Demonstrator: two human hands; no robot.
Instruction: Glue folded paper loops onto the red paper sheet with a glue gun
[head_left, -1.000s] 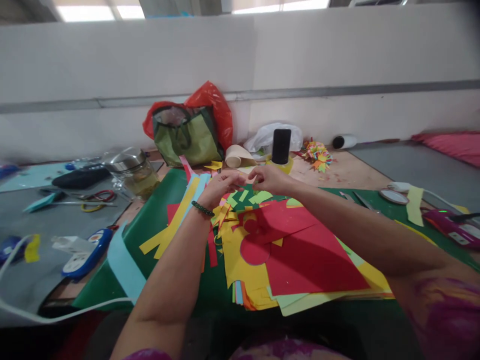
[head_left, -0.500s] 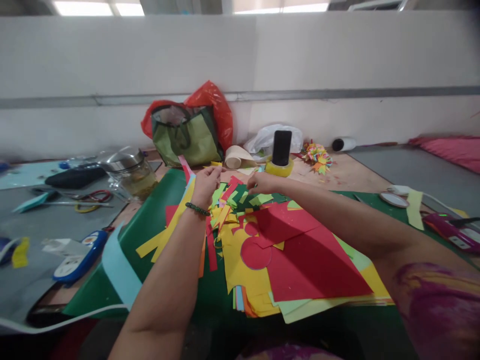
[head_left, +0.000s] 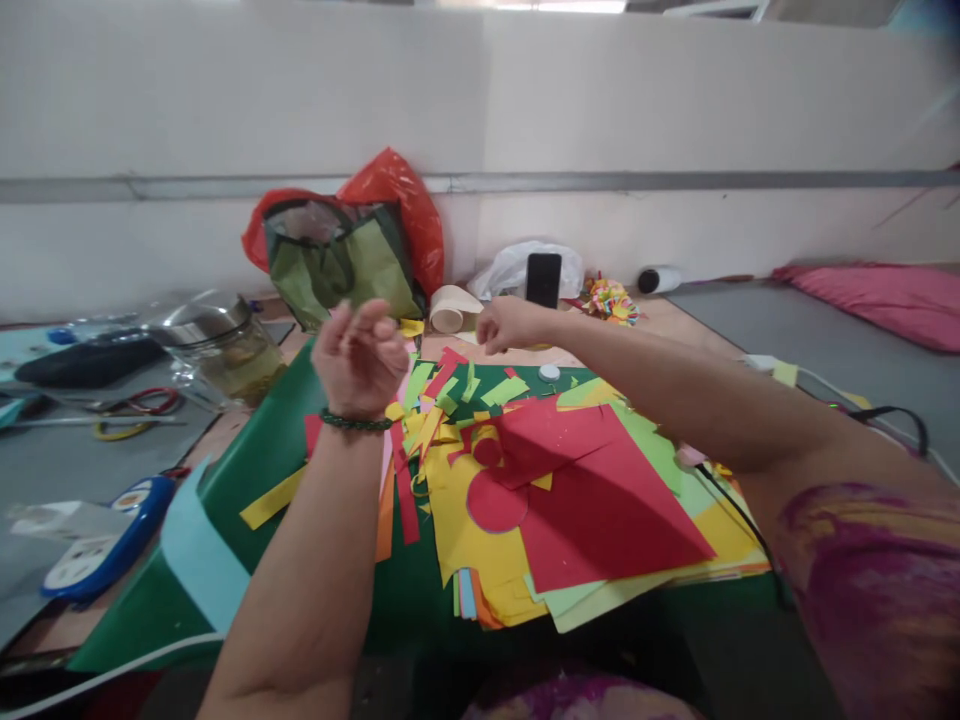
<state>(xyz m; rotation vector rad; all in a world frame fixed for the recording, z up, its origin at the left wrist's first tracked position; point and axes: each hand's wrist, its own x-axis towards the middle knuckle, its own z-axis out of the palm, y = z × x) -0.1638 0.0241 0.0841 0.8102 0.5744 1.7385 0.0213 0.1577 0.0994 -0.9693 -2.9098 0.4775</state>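
Note:
My left hand (head_left: 360,355) is raised above the left side of a heap of paper scraps (head_left: 450,385), its fingers curled inward and a green bead bracelet on the wrist. What lies inside the fingers is hidden. My right hand (head_left: 510,325) reaches over the far edge of the scraps with fingertips pinched together and nothing visible in them, just in front of a black phone (head_left: 543,280). Below both arms lies a stack of coloured sheets: a large red sheet (head_left: 600,500), yellow paper (head_left: 480,550) and a red circle (head_left: 495,502), all on a green mat (head_left: 247,470).
A lidded glass jar (head_left: 225,350) stands at the left, with scissors (head_left: 135,405) and a blue device (head_left: 97,545) beyond the mat. A red and green bag (head_left: 345,250), a beige tape roll (head_left: 454,308) and a paper ornament (head_left: 611,300) sit against the wall. A black cable (head_left: 750,520) crosses the right edge.
My left hand has lifted off the scraps and curled toward me. The right hand has moved slightly farther, toward the phone. The view has shifted to the right and downward.

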